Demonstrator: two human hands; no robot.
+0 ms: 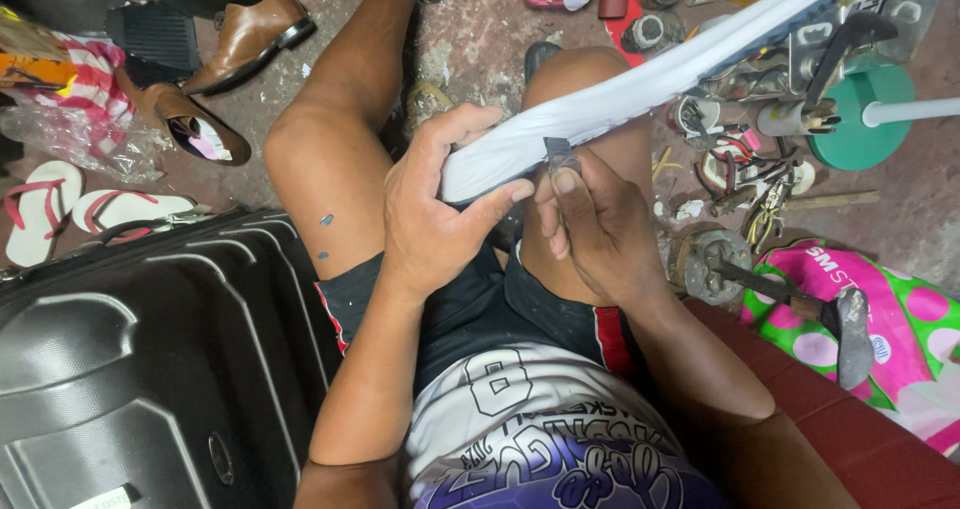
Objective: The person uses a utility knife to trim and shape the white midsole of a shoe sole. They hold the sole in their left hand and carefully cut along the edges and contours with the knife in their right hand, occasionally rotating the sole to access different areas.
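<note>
Bare floor (480,39) at the upper centre leaves passage, while the black suitcase (150,369) fills the lower left, brown shoes (225,64) the upper left, and scattered tools (740,159) the right.

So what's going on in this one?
A seated person holds a white shoe sole across their knees. The left hand grips its near end, while the right hand presses a small grey blade against its edge. A black suitcase lies on one side, with brown leather shoes and flip-flops beyond it. Tools lie scattered on the floor on the other side, near a hammer.
</note>
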